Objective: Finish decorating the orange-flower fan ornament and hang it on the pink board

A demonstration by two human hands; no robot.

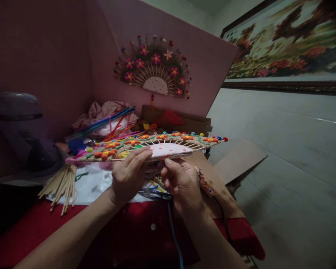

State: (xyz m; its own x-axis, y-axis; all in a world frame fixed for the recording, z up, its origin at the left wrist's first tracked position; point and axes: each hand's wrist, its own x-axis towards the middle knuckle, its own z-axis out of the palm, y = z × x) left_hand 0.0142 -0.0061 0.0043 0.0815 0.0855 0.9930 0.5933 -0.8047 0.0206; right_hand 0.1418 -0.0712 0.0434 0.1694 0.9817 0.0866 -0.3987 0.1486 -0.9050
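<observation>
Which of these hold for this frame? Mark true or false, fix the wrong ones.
1. The left hand has its fingers on the front fan. True.
2. The right hand is far from the front fan. False: its thumb is right at that fan's straight edge.
3. The back fan, up against the pink board, has pink flowers. True.
4. The flowers on the front fan are all blue. False: they are orange with yellow centres.
5. Loose sticks lie toward the picture's left. True.
6. The cloth is green. False: it is red.
</observation>
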